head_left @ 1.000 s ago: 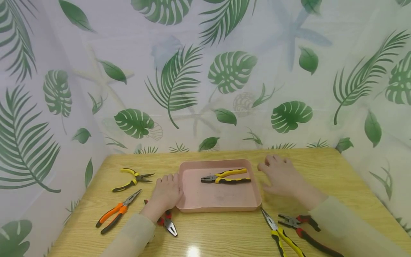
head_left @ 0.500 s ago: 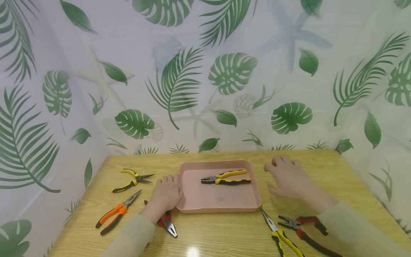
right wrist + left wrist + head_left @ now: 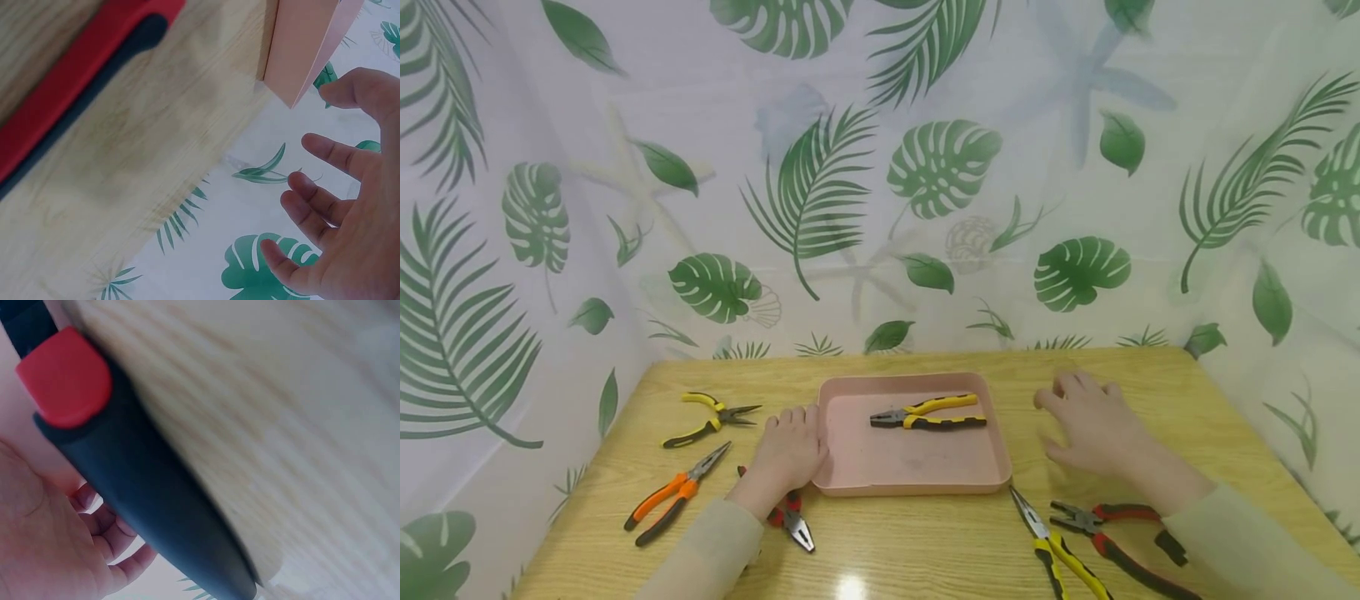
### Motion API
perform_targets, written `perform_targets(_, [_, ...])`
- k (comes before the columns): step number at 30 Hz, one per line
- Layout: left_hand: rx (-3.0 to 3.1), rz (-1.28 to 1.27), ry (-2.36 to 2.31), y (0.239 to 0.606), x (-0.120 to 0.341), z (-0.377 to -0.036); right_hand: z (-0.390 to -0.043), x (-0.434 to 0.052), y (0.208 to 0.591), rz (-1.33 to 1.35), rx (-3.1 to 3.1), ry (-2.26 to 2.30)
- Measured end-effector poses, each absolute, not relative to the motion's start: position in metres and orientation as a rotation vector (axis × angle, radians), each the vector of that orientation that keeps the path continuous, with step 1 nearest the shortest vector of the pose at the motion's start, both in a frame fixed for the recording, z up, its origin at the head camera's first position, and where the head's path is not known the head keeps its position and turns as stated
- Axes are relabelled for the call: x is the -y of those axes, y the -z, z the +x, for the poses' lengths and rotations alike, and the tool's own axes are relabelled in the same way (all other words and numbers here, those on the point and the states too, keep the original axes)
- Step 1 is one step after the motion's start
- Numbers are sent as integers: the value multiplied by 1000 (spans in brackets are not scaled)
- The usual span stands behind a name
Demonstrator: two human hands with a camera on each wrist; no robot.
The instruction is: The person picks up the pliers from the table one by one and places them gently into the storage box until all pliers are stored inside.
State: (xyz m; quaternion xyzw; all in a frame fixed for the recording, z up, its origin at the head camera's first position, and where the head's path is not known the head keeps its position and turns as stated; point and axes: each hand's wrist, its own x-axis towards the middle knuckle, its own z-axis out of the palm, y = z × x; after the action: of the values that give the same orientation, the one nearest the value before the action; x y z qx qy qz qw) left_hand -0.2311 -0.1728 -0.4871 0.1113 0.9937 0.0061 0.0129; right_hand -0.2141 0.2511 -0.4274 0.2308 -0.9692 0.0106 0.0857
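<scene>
A pink tray (image 3: 917, 490) lies mid-table with yellow-and-black combination pliers (image 3: 891, 418) in it. My left hand (image 3: 786, 452) rests at the tray's left side, its fingers relaxed along the rim. Red-and-black pliers (image 3: 797, 531) lie beneath that wrist, partly hidden; their black handle (image 3: 156, 494) looms large in the left wrist view. To the right of the tray, my right hand (image 3: 1093, 429) hovers with spread, slightly bent fingers and nothing in them. Nearest to its forearm are other red-and-black pliers (image 3: 1078, 518), one handle partly covered by the sleeve.
Yellow-and-black long-nose pliers (image 3: 1030, 517) point at the tray's front right corner. On the left lie orange-and-black long-nose pliers (image 3: 687, 486) and small yellow-and-black pliers (image 3: 722, 414). A leaf-patterned cloth (image 3: 850, 317) closes off the wooden table's (image 3: 880, 550) back and sides.
My right hand has drawn away from the tray's right side, moving rightward and slightly toward me, uncovering more of the red-and-black pliers. The left hand and tray have stayed put.
</scene>
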Motion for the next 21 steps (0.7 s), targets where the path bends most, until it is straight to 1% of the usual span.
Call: perform_targets(21, [-3091, 338, -44, 483, 172, -231, -194, -263, 420, 669, 2925, -55])
